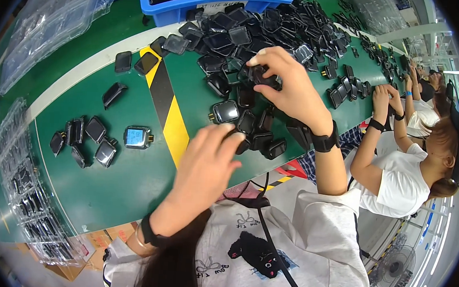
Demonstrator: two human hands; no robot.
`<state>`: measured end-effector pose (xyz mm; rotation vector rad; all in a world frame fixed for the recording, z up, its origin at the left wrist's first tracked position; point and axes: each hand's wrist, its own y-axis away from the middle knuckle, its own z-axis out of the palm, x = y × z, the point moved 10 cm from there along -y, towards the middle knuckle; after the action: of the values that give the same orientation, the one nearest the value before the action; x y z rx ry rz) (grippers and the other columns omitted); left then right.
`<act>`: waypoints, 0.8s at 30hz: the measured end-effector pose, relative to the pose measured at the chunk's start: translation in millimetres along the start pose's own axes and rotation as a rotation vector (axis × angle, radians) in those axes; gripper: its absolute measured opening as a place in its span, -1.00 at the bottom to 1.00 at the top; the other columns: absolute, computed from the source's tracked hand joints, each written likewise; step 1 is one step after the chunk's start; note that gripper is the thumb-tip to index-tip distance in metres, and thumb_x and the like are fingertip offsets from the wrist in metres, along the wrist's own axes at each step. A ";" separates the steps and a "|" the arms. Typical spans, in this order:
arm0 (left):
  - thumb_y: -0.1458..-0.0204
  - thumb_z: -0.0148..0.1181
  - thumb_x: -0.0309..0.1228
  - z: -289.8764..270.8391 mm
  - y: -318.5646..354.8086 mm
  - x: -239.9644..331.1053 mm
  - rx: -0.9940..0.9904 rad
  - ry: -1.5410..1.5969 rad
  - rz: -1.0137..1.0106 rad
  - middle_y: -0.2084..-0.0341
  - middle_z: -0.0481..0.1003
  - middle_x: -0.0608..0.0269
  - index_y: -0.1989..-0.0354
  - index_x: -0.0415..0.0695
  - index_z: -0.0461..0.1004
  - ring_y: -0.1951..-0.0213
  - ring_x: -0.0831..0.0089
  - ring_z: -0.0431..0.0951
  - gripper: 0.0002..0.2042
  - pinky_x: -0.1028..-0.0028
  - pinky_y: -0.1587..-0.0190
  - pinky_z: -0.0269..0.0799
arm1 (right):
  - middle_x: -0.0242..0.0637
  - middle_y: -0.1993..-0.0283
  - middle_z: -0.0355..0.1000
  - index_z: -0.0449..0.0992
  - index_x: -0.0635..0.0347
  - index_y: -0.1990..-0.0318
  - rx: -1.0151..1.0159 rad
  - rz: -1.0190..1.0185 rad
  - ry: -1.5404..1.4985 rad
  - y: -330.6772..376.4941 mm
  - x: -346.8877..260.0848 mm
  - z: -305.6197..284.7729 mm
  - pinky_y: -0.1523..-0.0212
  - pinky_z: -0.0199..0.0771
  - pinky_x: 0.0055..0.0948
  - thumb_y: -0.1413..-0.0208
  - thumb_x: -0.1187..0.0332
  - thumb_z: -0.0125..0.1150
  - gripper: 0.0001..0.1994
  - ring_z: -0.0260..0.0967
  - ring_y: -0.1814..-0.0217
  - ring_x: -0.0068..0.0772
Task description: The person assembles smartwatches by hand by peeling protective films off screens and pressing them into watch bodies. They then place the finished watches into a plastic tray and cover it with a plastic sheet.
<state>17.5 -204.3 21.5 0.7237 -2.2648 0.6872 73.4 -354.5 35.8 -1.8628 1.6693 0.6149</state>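
My right hand (290, 86) is raised over the edge of a big pile of black square smartwatch bodies (225, 27). Its thumb and fingers are closed on one black smartwatch body (257, 75), partly hidden by the fingers. Below it, my left hand (204, 160) reaches in with fingers apart, the fingertips at a few loose black bodies (262, 140); whether they touch is unclear. Just above those fingertips lies a body with a glossy screen and a small gold tab (225, 112). To the left, a body with a lit blue screen (136, 137) lies flat near several dark ones (96, 129).
A blue bin (164, 15) full of black parts stands behind the pile. Yellow-black tape (169, 117) crosses the green table. Stacked clear plastic trays (50, 21) are at far left, filled trays (35, 209) at near left. Co-workers' hands (384, 99) are at right.
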 end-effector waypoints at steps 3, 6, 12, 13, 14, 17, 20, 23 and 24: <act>0.25 0.27 -0.59 18.5 -1.5 0.3 0.011 -0.043 0.004 0.13 0.34 0.06 0.12 -0.16 0.40 0.09 0.09 0.41 -0.59 0.26 0.08 0.38 | -0.18 -0.03 0.28 0.36 0.23 0.08 0.058 -0.073 -0.553 6.4 -9.3 -3.7 0.03 0.46 -0.24 0.26 0.68 0.36 -0.51 0.36 0.00 -0.18; 0.28 0.30 -0.61 17.4 -1.7 -1.7 0.030 0.015 -0.003 0.14 0.34 0.05 0.12 -0.18 0.39 0.11 0.10 0.42 -0.56 0.27 0.09 0.40 | -0.16 -0.07 0.25 0.32 0.23 0.04 0.087 -0.155 -0.899 15.3 -23.1 -9.5 0.00 0.46 -0.14 0.26 0.68 0.38 -0.46 0.35 -0.03 -0.13; 0.34 0.39 -0.71 -11.9 13.0 -43.8 0.116 0.498 -0.395 0.17 0.33 0.17 0.14 -0.21 0.37 0.21 0.38 0.48 -0.50 0.45 0.19 0.46 | -0.10 -0.09 0.22 0.24 0.20 -0.06 0.016 -0.379 -1.137 22.8 -55.6 -8.3 0.03 0.47 0.02 0.33 0.65 0.45 -0.30 0.34 -0.03 0.01; 0.34 0.39 -0.71 -13.2 14.7 -47.6 0.114 0.497 -0.395 0.17 0.33 0.17 0.14 -0.21 0.37 0.21 0.38 0.48 -0.50 0.45 0.19 0.46 | -0.10 -0.09 0.22 0.24 0.20 -0.06 0.018 -0.379 -1.139 23.3 -58.2 -6.4 0.03 0.47 0.02 0.33 0.65 0.45 -0.30 0.34 -0.03 0.01; 0.34 0.40 -0.72 -14.6 18.0 -52.9 0.141 0.615 -0.414 0.18 0.34 0.20 0.14 -0.21 0.37 0.22 0.44 0.47 -0.50 0.50 0.20 0.45 | -0.09 -0.09 0.22 0.23 0.21 -0.08 0.035 -0.360 -1.170 23.1 -59.9 -5.6 0.04 0.47 0.03 0.34 0.64 0.46 -0.28 0.34 -0.02 0.02; 0.33 0.41 -0.73 -17.5 25.5 -62.7 0.197 0.857 -0.452 0.19 0.34 0.26 0.14 -0.22 0.36 0.25 0.56 0.46 -0.49 0.58 0.22 0.44 | -0.07 -0.09 0.22 0.22 0.23 -0.12 0.065 -0.316 -1.230 22.2 -64.8 -2.8 0.05 0.47 0.04 0.36 0.62 0.48 -0.23 0.35 0.00 0.03; 0.32 0.41 -0.74 -22.8 29.0 -66.0 0.191 0.896 -0.484 0.21 0.38 0.28 0.12 -0.25 0.33 0.23 0.57 0.45 -0.48 0.59 0.18 0.43 | -0.09 -0.05 0.22 0.18 0.25 -0.16 0.035 -0.343 -1.182 20.6 -75.8 2.2 0.08 0.48 0.01 0.37 0.60 0.50 -0.17 0.36 0.04 0.00; 0.30 0.39 -0.74 -23.8 34.1 -71.2 0.194 0.890 -0.481 0.21 0.40 0.28 0.09 -0.26 0.31 0.21 0.56 0.46 -0.47 0.57 0.15 0.43 | -0.09 -0.02 0.21 0.19 0.28 -0.16 0.008 -0.405 -1.091 19.1 -83.1 6.1 0.09 0.48 -0.03 0.37 0.59 0.51 -0.17 0.36 0.07 -0.03; 0.29 0.39 -0.75 -24.1 34.9 -71.6 0.194 0.886 -0.478 0.22 0.41 0.27 0.08 -0.27 0.30 0.20 0.55 0.47 -0.47 0.56 0.14 0.43 | -0.09 -0.01 0.20 0.19 0.30 -0.16 -0.003 -0.436 -1.044 19.6 -86.9 6.6 0.09 0.48 -0.05 0.37 0.58 0.51 -0.18 0.37 0.08 -0.04</act>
<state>50.4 -142.3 -23.3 0.8010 -1.1813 0.7863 43.7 -287.4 86.7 -1.4011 0.5671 1.1174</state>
